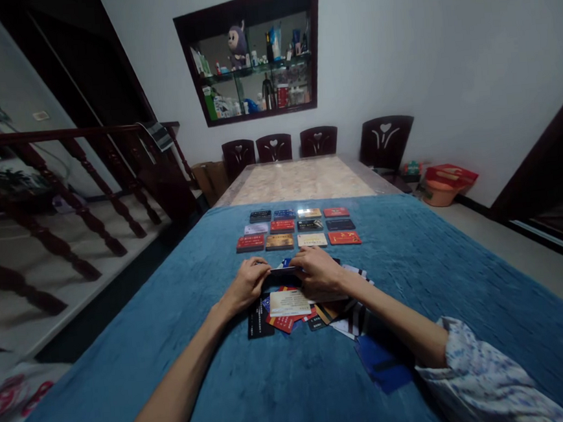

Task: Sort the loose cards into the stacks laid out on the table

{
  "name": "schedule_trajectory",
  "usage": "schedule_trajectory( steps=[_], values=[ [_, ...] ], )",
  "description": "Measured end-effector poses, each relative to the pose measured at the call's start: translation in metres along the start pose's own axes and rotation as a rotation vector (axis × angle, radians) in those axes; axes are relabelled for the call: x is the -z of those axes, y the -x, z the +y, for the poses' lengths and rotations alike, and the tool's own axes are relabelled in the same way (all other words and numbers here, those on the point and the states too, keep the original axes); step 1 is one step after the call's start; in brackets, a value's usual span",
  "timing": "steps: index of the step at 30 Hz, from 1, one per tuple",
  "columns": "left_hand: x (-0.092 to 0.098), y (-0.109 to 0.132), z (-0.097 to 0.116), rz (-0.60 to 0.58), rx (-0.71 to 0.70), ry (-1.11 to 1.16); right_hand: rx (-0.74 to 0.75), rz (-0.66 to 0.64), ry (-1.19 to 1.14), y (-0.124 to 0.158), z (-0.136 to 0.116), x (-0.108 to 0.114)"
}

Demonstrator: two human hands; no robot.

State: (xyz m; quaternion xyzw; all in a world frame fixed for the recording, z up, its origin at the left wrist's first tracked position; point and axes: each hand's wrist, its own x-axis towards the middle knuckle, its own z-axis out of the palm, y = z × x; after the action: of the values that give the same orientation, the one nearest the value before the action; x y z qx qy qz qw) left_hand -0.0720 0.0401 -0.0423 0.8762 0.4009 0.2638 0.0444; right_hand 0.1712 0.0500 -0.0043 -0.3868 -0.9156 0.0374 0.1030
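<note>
My left hand pinches the left end of a card, which is seen nearly edge-on. At its other end, the fingers of my right hand are closed on the same card. Below and around both hands lies a loose heap of plastic cards, with a cream card on top, a black card at the left and blue cards at the lower right. Beyond the hands, small stacks of cards stand in three rows, among them a red stack and a gold-brown stack. My right hand hides part of the heap.
A blue cloth covers the near part of the table, and the stone-patterned tabletop shows beyond it. Dark chairs stand along the far side. A wooden railing runs at the left; an orange bin stands at the right.
</note>
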Motion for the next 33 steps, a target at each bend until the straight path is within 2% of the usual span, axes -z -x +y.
schedule_trajectory(
  steps=[14, 21, 28, 33],
  values=[
    [-0.009, 0.001, 0.0, 0.111, 0.093, 0.11, -0.055, 0.032, -0.007, 0.001, 0.006, -0.005],
    [-0.007, 0.0, 0.003, 0.132, 0.097, 0.15, -0.079, 0.142, -0.088, 0.0, 0.007, -0.003],
    [-0.002, -0.002, 0.006, 0.103, 0.09, 0.141, -0.06, 0.288, -0.303, -0.004, 0.012, -0.018],
    [-0.002, -0.002, 0.006, 0.091, 0.117, 0.16, -0.021, 0.362, -0.308, -0.006, 0.012, -0.022]
  ],
)
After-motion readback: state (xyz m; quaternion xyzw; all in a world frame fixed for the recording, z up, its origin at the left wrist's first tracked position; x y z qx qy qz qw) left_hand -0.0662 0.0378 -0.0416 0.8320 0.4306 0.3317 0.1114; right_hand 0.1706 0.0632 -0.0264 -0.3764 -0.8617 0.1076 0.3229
